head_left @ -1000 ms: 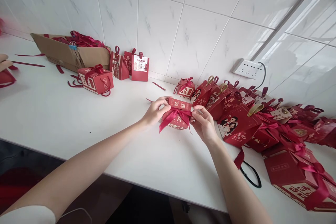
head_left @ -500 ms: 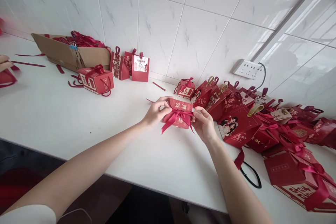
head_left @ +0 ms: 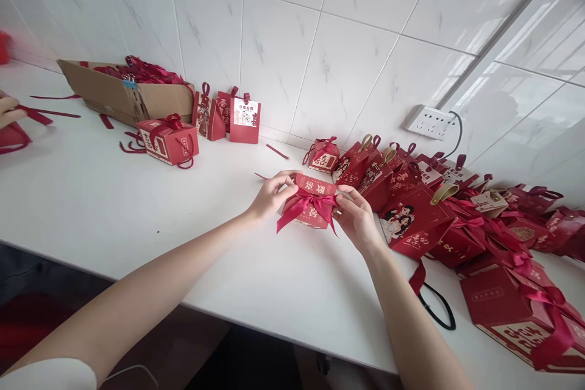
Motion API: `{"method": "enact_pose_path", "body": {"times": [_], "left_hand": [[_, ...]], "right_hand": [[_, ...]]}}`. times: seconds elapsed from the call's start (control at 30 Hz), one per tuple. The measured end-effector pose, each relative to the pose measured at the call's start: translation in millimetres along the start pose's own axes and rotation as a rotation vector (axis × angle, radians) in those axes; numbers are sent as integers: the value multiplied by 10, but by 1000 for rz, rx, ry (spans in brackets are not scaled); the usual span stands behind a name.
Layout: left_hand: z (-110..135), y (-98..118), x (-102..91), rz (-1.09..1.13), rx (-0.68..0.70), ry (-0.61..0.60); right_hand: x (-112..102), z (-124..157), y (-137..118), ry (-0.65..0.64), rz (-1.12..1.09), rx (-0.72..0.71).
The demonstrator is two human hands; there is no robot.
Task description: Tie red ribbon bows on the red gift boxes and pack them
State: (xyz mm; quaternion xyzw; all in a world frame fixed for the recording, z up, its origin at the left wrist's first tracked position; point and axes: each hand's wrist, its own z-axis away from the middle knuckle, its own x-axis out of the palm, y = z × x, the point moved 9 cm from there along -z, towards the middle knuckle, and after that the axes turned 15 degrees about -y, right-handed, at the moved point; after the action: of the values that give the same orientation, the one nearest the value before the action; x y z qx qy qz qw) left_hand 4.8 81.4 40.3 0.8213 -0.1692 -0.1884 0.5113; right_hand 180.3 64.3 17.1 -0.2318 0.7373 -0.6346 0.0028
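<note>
A small red gift box (head_left: 315, 181) with gold lettering sits on the white table in front of me. Across it lies a dark red satin ribbon bow (head_left: 312, 200), its two tails spread over the near side. My left hand (head_left: 274, 197) is closed at the box's left edge, thumb and fingers pinching the bow's left loop. On the opposite side my right hand (head_left: 355, 213) pinches the right loop, fingers curled against the box. The fingertips partly hide both loop ends.
Many red gift boxes (head_left: 414, 219) crowd the table's right side. A black cord loop (head_left: 439, 308) lies nearby. A cardboard box (head_left: 100, 94) of ribbons and another tied box (head_left: 169, 141) stand at left. Another person's hand (head_left: 9, 111) shows at the far left. A power strip (head_left: 432, 122) is on the wall.
The bow's left tail has shifted slightly outward and down, and the box tilts a little differently. Both my hands keep nearly the same place. At far left, the other person's hand and ribbon moved slightly.
</note>
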Motion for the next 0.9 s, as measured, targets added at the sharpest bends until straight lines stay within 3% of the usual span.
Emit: {"method": "enact_pose_path", "body": {"times": [0.43, 0.57, 0.7, 0.9], "left_hand": [[-9, -28, 0, 55, -12, 27], [-2, -50, -30, 46, -19, 58], [11, -28, -49, -5, -20, 88], [6, -20, -6, 43, -24, 63]], "right_hand": [[20, -3, -1, -3, -25, 11], [58, 18, -99, -34, 209, -69], [250, 38, -113, -160, 545, -67], [398, 46, -82, -254, 718, -70]]}}
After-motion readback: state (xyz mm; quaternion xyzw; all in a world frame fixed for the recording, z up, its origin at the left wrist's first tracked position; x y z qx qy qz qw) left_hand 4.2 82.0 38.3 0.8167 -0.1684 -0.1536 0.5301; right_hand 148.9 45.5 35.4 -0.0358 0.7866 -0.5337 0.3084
